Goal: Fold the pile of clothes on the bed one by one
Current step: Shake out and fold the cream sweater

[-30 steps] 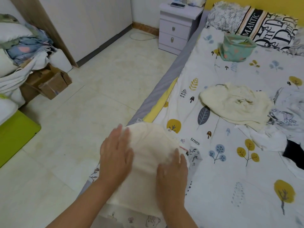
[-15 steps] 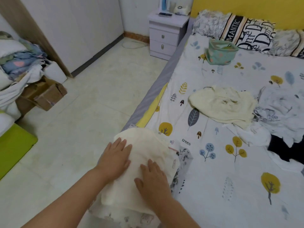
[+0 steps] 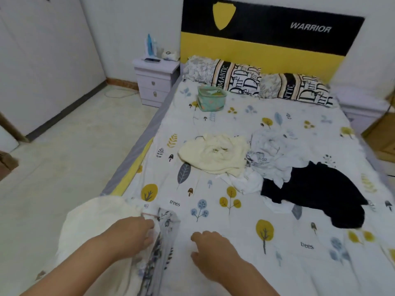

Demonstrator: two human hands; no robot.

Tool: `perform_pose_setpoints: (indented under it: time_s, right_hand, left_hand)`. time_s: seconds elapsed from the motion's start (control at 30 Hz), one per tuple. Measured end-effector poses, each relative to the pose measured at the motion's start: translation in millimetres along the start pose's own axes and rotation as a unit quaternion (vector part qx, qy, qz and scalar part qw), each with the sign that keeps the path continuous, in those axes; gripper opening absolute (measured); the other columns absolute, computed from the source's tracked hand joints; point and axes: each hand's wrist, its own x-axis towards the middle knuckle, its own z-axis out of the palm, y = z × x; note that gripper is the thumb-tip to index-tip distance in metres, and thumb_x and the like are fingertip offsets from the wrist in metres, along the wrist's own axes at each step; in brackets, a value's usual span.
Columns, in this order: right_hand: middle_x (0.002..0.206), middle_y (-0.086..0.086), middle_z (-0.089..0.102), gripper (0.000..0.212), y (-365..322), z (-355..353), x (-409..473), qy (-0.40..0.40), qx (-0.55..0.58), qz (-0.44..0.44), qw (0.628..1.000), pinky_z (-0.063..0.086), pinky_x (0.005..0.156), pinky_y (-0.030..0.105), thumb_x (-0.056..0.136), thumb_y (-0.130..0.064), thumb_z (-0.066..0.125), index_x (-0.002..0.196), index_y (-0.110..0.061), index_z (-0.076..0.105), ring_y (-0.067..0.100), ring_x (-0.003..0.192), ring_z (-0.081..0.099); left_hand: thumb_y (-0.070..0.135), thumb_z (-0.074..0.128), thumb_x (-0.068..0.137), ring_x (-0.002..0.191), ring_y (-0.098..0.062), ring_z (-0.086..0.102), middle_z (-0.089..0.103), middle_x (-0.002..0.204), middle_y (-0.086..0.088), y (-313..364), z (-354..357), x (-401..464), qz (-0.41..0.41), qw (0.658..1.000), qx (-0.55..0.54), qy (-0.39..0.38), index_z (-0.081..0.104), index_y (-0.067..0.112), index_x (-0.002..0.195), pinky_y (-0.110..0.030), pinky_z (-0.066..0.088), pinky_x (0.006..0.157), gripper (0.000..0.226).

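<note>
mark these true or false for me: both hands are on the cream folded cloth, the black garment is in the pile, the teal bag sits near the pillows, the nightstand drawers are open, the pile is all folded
1. Both hands rest on the cream folded cloth. False: only the left hand touches it; the right hand is over the bedsheet.
2. A black garment lies in the pile. True.
3. The teal bag sits near the pillows. True.
4. The nightstand drawers are open. False: both are closed.
5. The pile is all folded. False: the cream garment and others lie crumpled.
</note>
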Motion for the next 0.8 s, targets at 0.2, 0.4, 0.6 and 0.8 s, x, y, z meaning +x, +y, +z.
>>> perform_pose_setpoints:
  time_s: [0.2, 0.4, 0.6, 0.8]
  right_hand:
    - [0.128, 0.012, 0.048, 0.037, 112.4, -14.5, -40.4, -0.017, 0.011, 0.07, 0.997, 0.037, 0.092, 0.036, 0.097, -0.024, 0.038, 0.132, -0.013, 0.041, 0.03, 0.119, 0.044]
    - [0.132, 0.011, 0.047, 0.039, 212.8, -10.9, -52.5, -0.04, 0.024, 0.125, 0.991, 0.037, 0.095, 0.035, 0.096, -0.022, 0.04, 0.133, -0.013, 0.042, 0.029, 0.121, 0.044]
    - [0.116, 0.009, 0.048, 0.031, 272.9, -10.6, -24.1, -0.039, 0.022, 0.133, 0.99, 0.031, 0.078, 0.032, 0.095, -0.014, 0.037, 0.125, -0.013, 0.046, 0.023, 0.111, 0.043]
    - [0.093, 0.0, 0.038, 0.034, 298.8, -12.6, 55.1, 0.012, 0.043, 0.134, 0.99, 0.03, 0.078, 0.029, 0.092, -0.011, 0.036, 0.125, -0.019, 0.043, 0.022, 0.111, 0.04]
  left_hand:
    - [0.04, 0.04, 0.096, 0.124, -0.016, 0.047, 0.046, 0.138, 0.001, 89.3, -8.7, 40.8, 0.042, 0.999, -0.03, -0.001, 0.039, 0.024, 0.136, -0.024, 0.039, 0.098, 0.043]
    - [0.043, 0.04, 0.096, 0.124, -0.011, 0.046, 0.048, 0.136, 0.005, 166.2, -9.6, 85.8, 0.063, 0.995, -0.074, 0.002, 0.037, 0.028, 0.137, -0.019, 0.036, 0.097, 0.043]
    - [0.04, 0.04, 0.097, 0.122, -0.011, 0.047, 0.047, 0.136, 0.007, 197.2, -9.7, 135.2, 0.049, 0.995, -0.091, 0.014, 0.04, 0.03, 0.134, -0.022, 0.038, 0.099, 0.039]
    - [0.033, 0.04, 0.095, 0.121, -0.013, 0.044, 0.046, 0.134, 0.005, 175.3, -5.2, 211.6, 0.036, 0.996, -0.06, 0.06, 0.04, 0.027, 0.134, -0.024, 0.038, 0.097, 0.04]
